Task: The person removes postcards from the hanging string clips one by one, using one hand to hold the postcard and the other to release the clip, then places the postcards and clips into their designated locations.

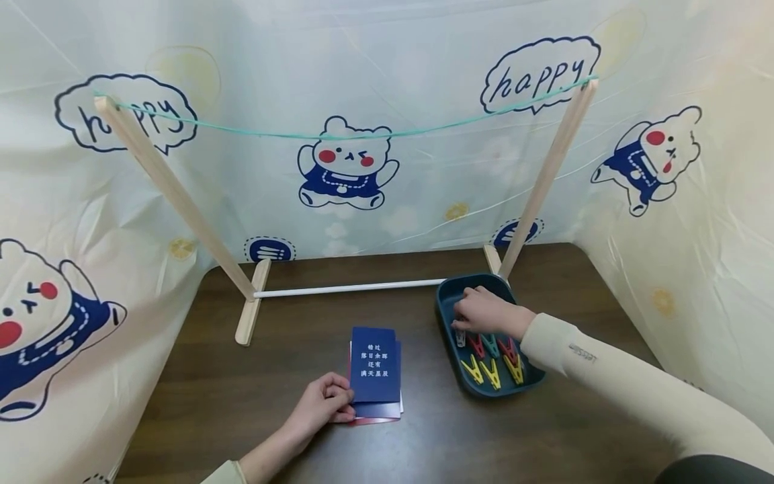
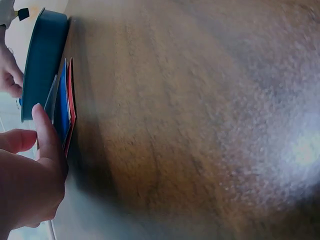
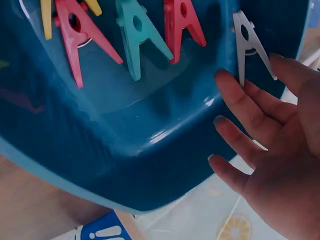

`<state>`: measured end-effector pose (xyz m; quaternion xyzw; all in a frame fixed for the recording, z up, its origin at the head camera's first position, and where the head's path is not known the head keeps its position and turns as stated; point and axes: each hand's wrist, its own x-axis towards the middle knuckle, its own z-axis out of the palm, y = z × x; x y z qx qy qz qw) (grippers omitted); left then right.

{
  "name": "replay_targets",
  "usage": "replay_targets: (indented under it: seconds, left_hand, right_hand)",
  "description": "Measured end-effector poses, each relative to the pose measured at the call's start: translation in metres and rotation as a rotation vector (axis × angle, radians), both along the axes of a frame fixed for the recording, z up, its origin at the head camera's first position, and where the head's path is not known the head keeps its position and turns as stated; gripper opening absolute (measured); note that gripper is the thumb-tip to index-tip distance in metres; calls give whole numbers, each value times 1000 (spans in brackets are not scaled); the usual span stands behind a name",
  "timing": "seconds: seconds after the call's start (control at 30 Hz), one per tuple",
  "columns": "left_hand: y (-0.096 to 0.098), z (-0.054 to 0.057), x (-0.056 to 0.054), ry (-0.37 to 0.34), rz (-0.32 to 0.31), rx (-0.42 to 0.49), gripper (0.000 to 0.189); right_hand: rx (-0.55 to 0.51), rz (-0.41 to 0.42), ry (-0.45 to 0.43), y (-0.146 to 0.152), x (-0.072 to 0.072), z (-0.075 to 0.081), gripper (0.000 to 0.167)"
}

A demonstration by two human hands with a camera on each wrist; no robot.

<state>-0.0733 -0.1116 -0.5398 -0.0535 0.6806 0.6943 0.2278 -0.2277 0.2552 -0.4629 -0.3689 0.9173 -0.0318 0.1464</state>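
Observation:
My left hand (image 1: 326, 402) pinches the left edge of a dark blue card (image 1: 375, 366) printed with white characters, which tops a small stack with blue and red edges. In the left wrist view, that card tilts slightly up from the stack (image 2: 70, 100). My right hand (image 1: 488, 312) reaches into a dark teal tray (image 1: 444, 323). In the right wrist view, its thumb and forefinger lie either side of a grey-white clothespin (image 3: 244, 47), spread rather than squeezed on it. Pink clothespins (image 3: 77, 32), a green clothespin (image 3: 136, 37) and yellow clothespins (image 1: 491, 373) lie beside it.
Behind the cards stands a wooden frame, with a left post (image 1: 175, 195), a right post (image 1: 550, 175) and a white rod (image 1: 351, 289) low between them. A green string (image 1: 260, 134) sags between the post tops. Printed cloth (image 1: 423, 181) surrounds the brown table (image 1: 199, 390).

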Motion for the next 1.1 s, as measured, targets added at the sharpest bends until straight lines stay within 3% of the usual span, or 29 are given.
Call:
replay_targets:
  seconds: [0.2,0.37,0.6,0.83,1.1]
  left_hand:
    - [-2,-4,3,10,-30,-26,26]
    - [-2,-7,6,59,-54,-85,27]
    - [-3,-1,9,155,-110,-195,24]
    - [-7,3,11,179,-159,-217,18]
    - [-5,0,8,178,-154,-223,14]
  right_hand:
    - [1,21,-56,3,-12,-20,28]
    - [28,-48,-97,5,-18,-40,24]
    - [110,-49,-63,-8,2,-10,23]
    - [157,-40,-7,-9,6,-20,26]
    - [143,-54,-6,-7,5,-15,25]
